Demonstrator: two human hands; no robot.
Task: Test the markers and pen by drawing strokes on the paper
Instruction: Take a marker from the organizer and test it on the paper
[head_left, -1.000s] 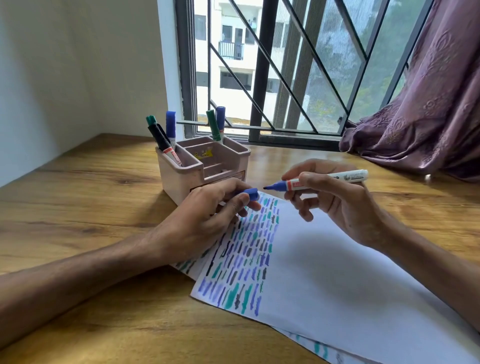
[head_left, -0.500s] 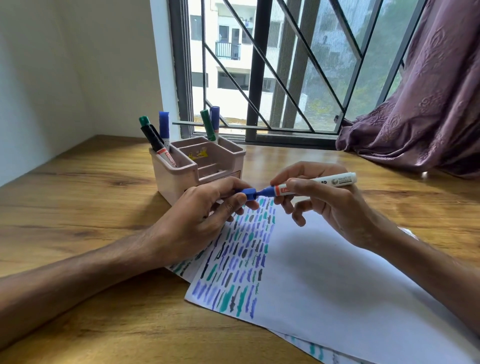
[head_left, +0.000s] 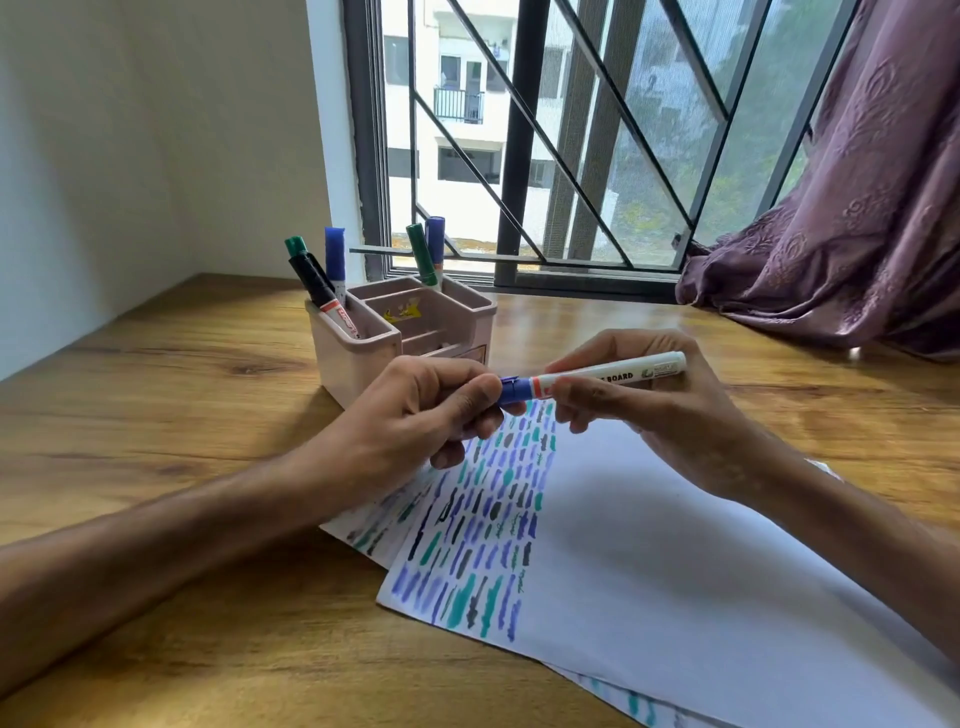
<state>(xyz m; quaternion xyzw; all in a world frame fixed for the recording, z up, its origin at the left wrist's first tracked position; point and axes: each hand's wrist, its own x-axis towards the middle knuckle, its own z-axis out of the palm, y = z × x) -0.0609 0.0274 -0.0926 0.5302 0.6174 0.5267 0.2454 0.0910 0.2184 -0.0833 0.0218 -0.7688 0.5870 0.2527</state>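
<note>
Markers are the concern here, and one white-barrelled marker (head_left: 613, 375) is held level above the far end of the paper (head_left: 649, 561), near the middle of the desk (head_left: 156, 415). In the head view, its only view, the right hand (head_left: 649, 415) is closed round the barrel, thumb and fingers pinching just behind the orange band. The left hand (head_left: 415, 415) is closed on the blue cap (head_left: 511, 392), which sits over the tip end; whether it is fully seated cannot be told.

The step in hand is judged to be the capping of this marker. It would be done well if cap and barrel were kept in one straight line and pressed together until the cap stops, with the right-hand grip kept clear of the band so that no finger is caught. A slanted push could leave the cap loose and the tip open to drying.

Rows of blue, green and dark strokes (head_left: 483, 530) fill the left part of the top sheet; its right part is bare. A second sheet lies beneath. To the far left of the hands stands a pink holder (head_left: 363, 353), with capped green, blue and black markers upright in its compartments; the finished marker is presumably to be returned there.
</note>
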